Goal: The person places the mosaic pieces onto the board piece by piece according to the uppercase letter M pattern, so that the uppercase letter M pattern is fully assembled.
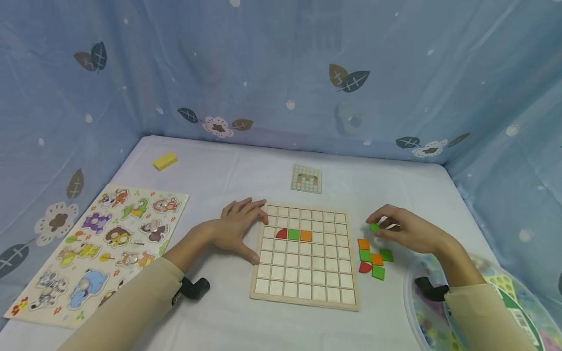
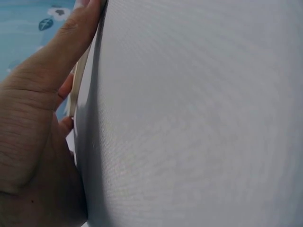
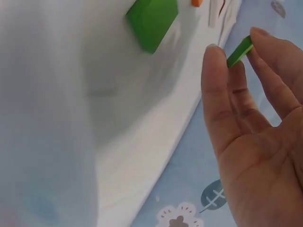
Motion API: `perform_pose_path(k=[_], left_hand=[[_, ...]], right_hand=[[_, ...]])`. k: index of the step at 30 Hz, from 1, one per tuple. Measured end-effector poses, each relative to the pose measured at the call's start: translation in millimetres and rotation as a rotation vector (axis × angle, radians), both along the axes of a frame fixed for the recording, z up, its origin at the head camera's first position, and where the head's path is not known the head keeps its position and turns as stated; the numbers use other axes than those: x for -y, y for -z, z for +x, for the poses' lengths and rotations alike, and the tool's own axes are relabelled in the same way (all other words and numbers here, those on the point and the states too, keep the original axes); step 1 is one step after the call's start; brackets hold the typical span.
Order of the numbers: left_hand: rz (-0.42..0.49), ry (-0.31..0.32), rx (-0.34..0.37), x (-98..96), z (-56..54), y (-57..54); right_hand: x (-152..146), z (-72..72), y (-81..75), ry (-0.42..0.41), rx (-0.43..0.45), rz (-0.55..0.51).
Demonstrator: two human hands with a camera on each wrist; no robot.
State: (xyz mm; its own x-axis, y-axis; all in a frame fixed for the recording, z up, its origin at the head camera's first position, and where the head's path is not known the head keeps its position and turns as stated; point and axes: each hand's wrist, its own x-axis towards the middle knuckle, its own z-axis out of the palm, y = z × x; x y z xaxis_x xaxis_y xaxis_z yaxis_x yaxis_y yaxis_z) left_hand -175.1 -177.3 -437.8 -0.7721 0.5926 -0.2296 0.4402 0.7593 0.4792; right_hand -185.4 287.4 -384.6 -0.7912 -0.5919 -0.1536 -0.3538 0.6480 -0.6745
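A wooden grid board lies on the white table, with a red quarter-round tile, a green square tile and an orange square tile side by side in one row. My left hand rests at the board's left edge, fingers and thumb spread along it. To the right of the board, my right hand pinches a green tile between thumb and fingertips. Below that hand lies a small group of loose tiles, among them an orange tile, a green tile and a red tile.
Behind the board lies a small pattern card. An animal puzzle board takes up the left side, with a yellow block beyond it. A clear round container stands under the right forearm. Blue curtains surround the table.
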Motion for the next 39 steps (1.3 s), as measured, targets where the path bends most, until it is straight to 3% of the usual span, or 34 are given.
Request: perform_pose_path(k=[11,26,39], left_hand=[[0.014,-0.003,-0.001,-1.5,5.2,-2.6],[0.002,-0.003,0.007,-3.1,0.4,3.4],[0.013,0.003,0.005,-2.2,0.6,-4.0]], right_hand=[[15,-2.6,2.8,-0.047,0.043,-0.112],[34,-8.4,4.5,-0.095,0.116,-0.204],[66,-13.5,6.5,-0.165,0.085,-0.212]])
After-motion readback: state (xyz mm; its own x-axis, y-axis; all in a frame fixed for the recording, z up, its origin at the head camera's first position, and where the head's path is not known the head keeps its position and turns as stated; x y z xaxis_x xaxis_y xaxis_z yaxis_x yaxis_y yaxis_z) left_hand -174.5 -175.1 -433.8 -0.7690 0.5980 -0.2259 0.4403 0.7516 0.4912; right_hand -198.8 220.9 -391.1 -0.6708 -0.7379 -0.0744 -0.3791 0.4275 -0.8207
